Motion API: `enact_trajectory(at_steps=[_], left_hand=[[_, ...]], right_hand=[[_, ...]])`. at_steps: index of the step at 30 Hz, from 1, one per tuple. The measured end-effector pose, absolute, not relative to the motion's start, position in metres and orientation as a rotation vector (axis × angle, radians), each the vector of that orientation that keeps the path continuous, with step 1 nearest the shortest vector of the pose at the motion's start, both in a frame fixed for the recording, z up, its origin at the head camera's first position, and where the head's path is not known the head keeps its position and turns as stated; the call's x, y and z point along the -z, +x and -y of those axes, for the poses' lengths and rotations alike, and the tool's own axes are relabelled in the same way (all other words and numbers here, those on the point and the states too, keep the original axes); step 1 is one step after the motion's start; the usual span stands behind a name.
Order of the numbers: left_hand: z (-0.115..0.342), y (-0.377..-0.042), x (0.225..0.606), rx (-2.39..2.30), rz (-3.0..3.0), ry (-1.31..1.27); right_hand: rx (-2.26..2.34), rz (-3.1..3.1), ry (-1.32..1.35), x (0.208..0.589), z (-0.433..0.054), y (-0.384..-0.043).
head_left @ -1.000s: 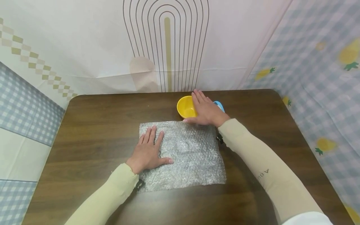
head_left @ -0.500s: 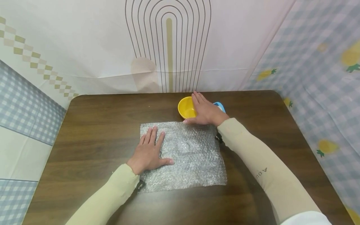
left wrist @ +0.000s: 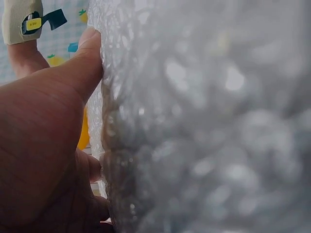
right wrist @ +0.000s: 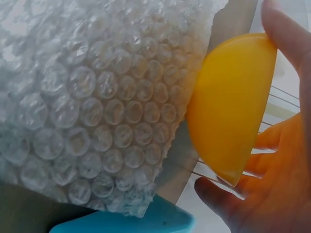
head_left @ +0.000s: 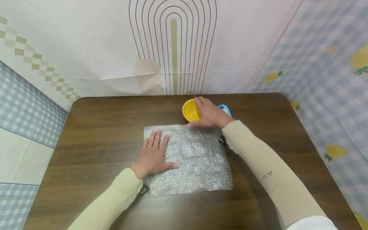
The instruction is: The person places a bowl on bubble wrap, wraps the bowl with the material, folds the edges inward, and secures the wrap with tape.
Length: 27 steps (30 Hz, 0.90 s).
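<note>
Bubble wrap sheet point(head_left: 198, 159) lies spread on the dark wood-grain table point(head_left: 100, 134), centre of the head view. Left hand point(head_left: 149, 160) rests on its nine o'clock side, palm down, fingers straight and fanned, nothing gripped; the flat palm probably pins the sheet against sliding. Yellow bowl point(head_left: 189, 110) sits mouth up just past the sheet's twelve o'clock edge; contact with it unclear. Right hand point(head_left: 210, 115) reaches in from four o'clock and spans the mouth, thumb and fingers wide apart, no closed hold evident; that spread likely suits the rim's width. At the bowl's three o'clock: blue container point(head_left: 224, 107), partly hidden, kind uncertain.

Views: the right wrist view gives the bowl's outer wall in profile, with a fingertip past the rim; the head view hides this. Only the left wrist view shows a yellow label point(left wrist: 34, 24) at the right hand's wrist.
</note>
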<state>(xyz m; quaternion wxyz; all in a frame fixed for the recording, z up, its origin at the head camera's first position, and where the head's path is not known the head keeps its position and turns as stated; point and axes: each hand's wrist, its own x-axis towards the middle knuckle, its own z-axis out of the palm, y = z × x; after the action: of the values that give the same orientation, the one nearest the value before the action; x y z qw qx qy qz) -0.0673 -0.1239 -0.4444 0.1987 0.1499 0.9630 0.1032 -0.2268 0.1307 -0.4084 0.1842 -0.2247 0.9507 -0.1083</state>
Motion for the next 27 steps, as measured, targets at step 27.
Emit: enact_trajectory(at_steps=[27], left_hand=[[0.124,-0.066,0.443,-0.304,-2.696,0.42]], right_hand=[[0.31,-2.74,-0.678,0.394,-0.125,-0.23]])
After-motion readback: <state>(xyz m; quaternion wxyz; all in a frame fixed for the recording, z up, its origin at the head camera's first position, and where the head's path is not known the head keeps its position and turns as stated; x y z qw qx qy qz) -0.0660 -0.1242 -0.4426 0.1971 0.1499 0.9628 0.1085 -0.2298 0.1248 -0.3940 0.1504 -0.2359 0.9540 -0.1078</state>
